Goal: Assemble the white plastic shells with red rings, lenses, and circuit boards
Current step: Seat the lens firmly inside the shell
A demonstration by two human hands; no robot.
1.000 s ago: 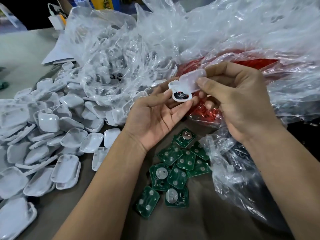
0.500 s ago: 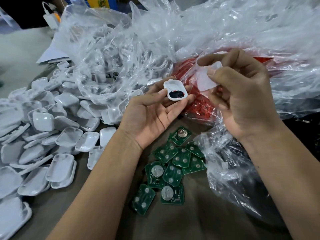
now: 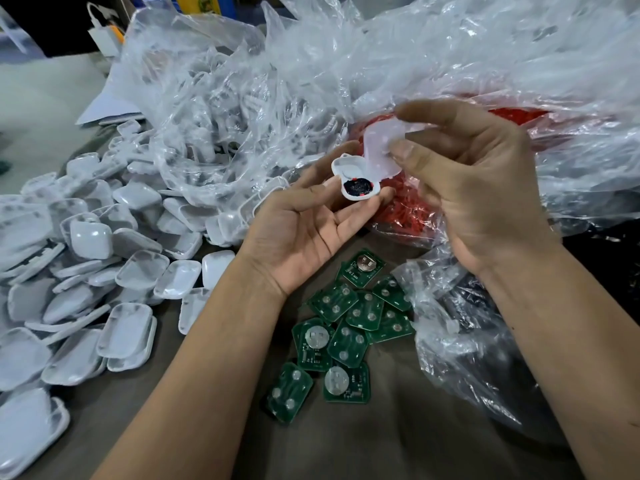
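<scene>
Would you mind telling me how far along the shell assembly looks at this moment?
Done: the white shell in the left hand already has a dark round part with red around it seated inside. In hand: the right hand pinches a white cover piece just above that shell, not yet closed on it. Left: a heap of loose shells and about ten green circuit boards on the table.

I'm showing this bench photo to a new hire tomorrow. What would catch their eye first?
Probably the two hands at centre: the left hand holds an open white shell with a dark round part and a red ring inside, while the right hand pinches a translucent white piece just above it. Next, the heap of white shells on the left, the green circuit boards below the hands, and crumpled clear bags behind.
</scene>
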